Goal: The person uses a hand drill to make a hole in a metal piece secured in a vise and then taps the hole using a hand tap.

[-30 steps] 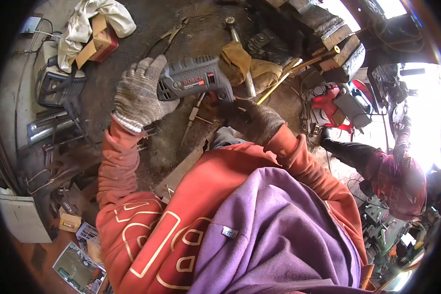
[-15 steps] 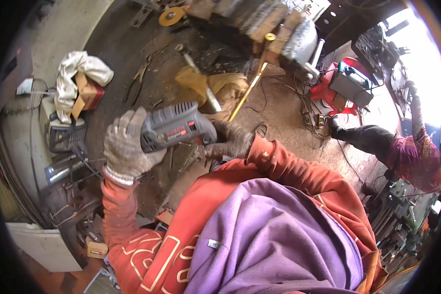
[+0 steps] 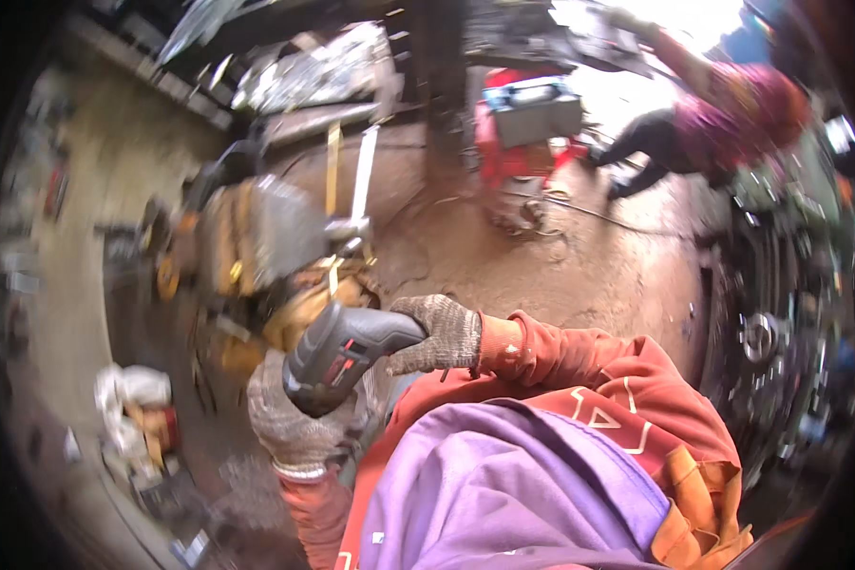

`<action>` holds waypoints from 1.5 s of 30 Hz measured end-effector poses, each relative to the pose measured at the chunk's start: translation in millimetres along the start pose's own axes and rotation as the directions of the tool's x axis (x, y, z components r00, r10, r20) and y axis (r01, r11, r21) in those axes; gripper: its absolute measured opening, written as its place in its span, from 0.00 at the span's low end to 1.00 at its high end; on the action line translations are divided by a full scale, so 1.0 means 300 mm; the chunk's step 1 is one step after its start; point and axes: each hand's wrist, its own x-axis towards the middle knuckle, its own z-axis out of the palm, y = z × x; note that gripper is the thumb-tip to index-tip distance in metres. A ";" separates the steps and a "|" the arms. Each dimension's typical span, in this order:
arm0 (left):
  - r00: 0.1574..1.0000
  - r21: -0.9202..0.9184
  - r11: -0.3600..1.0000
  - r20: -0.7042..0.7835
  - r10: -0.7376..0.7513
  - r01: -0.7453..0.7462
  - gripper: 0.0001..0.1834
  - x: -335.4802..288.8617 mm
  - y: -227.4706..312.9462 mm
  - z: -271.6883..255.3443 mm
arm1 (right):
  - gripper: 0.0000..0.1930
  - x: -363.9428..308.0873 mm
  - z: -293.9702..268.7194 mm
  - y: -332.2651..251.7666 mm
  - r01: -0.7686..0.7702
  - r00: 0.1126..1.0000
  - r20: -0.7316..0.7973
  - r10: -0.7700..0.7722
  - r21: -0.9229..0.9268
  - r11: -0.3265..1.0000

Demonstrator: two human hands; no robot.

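Note:
A grey electric drill (image 3: 342, 353) with a red label is held close to my chest. My left hand (image 3: 290, 427), in a grey knit glove, grips the drill's rear and handle from below. My right hand (image 3: 442, 334), also gloved, wraps the front of the drill body. Both sleeves are orange-red, and a purple cloth (image 3: 513, 494) covers my front at the bottom of the view. The drill's tip is hidden behind my hands.
A red machine (image 3: 527, 123) stands on the dirt floor ahead, cables beside it. Another person in a pink top (image 3: 722, 114) bends at the upper right. Metal bars and scrap (image 3: 285, 218) lie left of centre; a white rag (image 3: 133, 389) lies at left.
The view has swung sharply and blurred. The drill has come closer to my chest, with my right hand now over its front instead of under it.

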 end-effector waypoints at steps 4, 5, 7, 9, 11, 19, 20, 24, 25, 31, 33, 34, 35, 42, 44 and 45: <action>0.983 -0.293 0.939 -0.021 0.183 -0.181 0.62 0.147 0.078 0.114 | 0.27 -0.192 -0.152 -0.102 0.184 0.937 -0.239 -0.255 -0.281 0.942; 0.972 -0.328 0.916 -0.032 0.233 -0.231 0.62 0.182 0.096 0.121 | 0.27 -0.241 -0.159 -0.137 0.174 0.917 -0.296 -0.266 -0.302 0.937; 0.973 -0.633 0.770 0.113 0.203 -0.087 0.65 0.275 0.143 0.062 | 0.27 -0.322 -0.164 -0.214 0.210 0.905 -0.352 -0.240 -0.122 0.970; 0.947 -0.768 0.628 0.279 0.157 0.122 0.56 0.395 0.249 0.032 | 0.27 -0.389 -0.179 -0.268 0.269 0.831 -0.404 -0.383 -0.311 0.912; 0.866 -0.736 0.647 0.177 0.467 -0.199 0.54 0.456 0.217 0.029 | 0.28 -0.439 -0.178 -0.380 0.190 0.782 -0.363 -0.507 -0.635 0.748; 0.594 -0.689 0.396 -0.062 0.802 -0.607 0.48 0.724 0.214 -0.265 | 0.23 -0.491 -0.029 -0.754 0.158 0.645 -0.221 -0.731 -0.898 0.411; 0.587 -0.671 0.403 -0.059 0.808 -0.622 0.48 0.747 0.188 -0.317 | 0.22 -0.429 -0.019 -0.775 0.222 0.666 -0.173 -0.726 -0.883 0.414; 0.525 -0.733 0.249 -0.169 0.834 -0.632 0.46 0.792 0.124 -0.347 | 0.20 -0.318 0.084 -0.823 0.193 0.718 -0.136 -0.682 -0.904 0.383; 0.533 -0.743 0.229 -0.197 0.823 -0.629 0.45 0.799 0.117 -0.353 | 0.20 -0.298 0.103 -0.843 0.197 0.728 -0.127 -0.674 -0.903 0.383; 0.743 -0.806 0.183 -0.397 0.538 -0.563 0.41 0.732 0.139 -0.282 | 0.17 -0.244 0.135 -1.039 0.203 0.770 -0.030 -0.637 -0.935 0.289; 0.775 -0.818 0.155 -0.438 0.456 -0.553 0.39 0.744 0.119 -0.238 | 0.17 -0.223 0.145 -1.092 0.198 0.775 -0.024 -0.632 -0.940 0.278; 0.779 -0.819 0.132 -0.464 0.421 -0.559 0.39 0.746 0.088 -0.223 | 0.16 -0.221 0.146 -1.122 0.188 0.785 -0.018 -0.620 -0.945 0.266; 0.854 -0.830 0.286 -0.366 0.369 -0.479 0.42 0.732 0.010 -0.226 | 0.16 -0.167 0.148 -1.163 0.240 0.795 0.040 -0.606 -0.937 0.253; 0.923 -0.853 0.354 -0.335 0.188 -0.382 0.43 0.701 -0.136 -0.167 | 0.15 -0.032 0.226 -1.244 0.311 0.835 0.148 -0.529 -0.921 0.234; 0.933 -0.837 0.414 -0.308 0.187 -0.359 0.42 0.686 -0.154 -0.175 | 0.18 0.001 0.243 -1.237 0.038 0.825 -0.267 -0.498 -0.853 0.520; 0.946 -0.873 0.369 -0.272 0.174 -0.319 0.41 0.681 -0.167 -0.169 | 0.19 0.002 0.270 -1.243 -0.014 0.844 -0.240 -0.480 -0.904 0.428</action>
